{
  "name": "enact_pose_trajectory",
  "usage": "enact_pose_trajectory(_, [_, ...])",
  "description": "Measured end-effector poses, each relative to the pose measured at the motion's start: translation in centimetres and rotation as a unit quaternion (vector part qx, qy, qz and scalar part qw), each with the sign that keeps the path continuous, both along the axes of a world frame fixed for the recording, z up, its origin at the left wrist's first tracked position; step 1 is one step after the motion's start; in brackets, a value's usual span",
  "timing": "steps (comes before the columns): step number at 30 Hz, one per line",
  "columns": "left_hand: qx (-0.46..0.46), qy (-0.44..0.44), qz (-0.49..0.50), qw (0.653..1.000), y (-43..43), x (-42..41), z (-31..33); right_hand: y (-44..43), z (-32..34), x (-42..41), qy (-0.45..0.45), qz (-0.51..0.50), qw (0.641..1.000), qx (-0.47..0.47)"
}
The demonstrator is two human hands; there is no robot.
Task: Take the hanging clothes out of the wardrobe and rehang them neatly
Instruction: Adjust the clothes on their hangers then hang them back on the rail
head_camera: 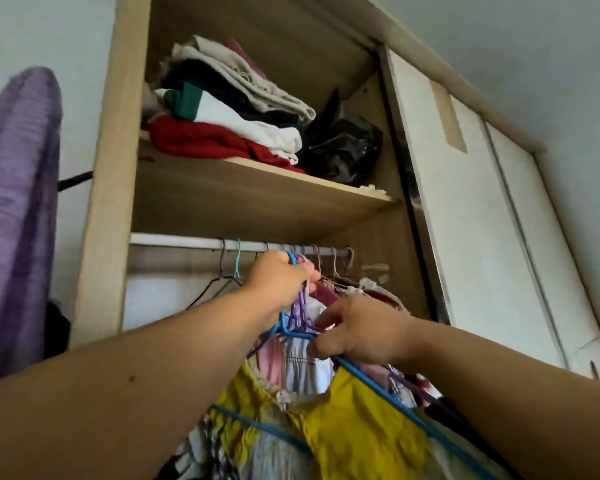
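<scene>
Left hand (281,277) grips the hanger hooks (292,258), right hand (354,329) holds the blue hanger (297,335); lift them straight off the rail (174,240).

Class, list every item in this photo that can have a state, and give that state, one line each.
White sliding wardrobe door, slid open.
Stack of folded clothes, piled on the shelf.
Black plastic bag, crumpled.
Yellow garment, on the blue wire hanger.
Left hand, gripping bunched hanger hooks by the rail.
Right hand, gripping the blue wire hanger.
</scene>
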State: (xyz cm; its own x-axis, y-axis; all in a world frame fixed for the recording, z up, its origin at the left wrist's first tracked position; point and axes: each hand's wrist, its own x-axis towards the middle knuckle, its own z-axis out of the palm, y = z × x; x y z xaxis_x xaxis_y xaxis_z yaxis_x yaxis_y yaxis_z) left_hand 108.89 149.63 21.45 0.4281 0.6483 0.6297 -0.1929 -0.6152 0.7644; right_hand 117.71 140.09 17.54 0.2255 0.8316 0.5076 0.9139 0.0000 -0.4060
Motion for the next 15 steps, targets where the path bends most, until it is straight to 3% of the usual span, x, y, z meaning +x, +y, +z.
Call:
enact_pose_trajectory(6, [0.057, 0.035, 0.15, 0.986, 4.1, 1.2, 3.7, 5.2, 3.6, 3.2, 0.065, 0.133, 0.989, 0.021])
enact_pose_trajectory(10, [0.093, 0.057, 0.265, 0.958, 6.2, 1.1, 5.8, 9.1, 5.9, 4.0, 0.065, 0.184, 0.98, 0.025])
enact_pose_trajectory(15, [0.12, 0.098, 0.361, 0.919, 8.4, -0.3, 7.8, 13.5, 7.9, 3.4, 0.141, 0.244, 0.958, 0.048])
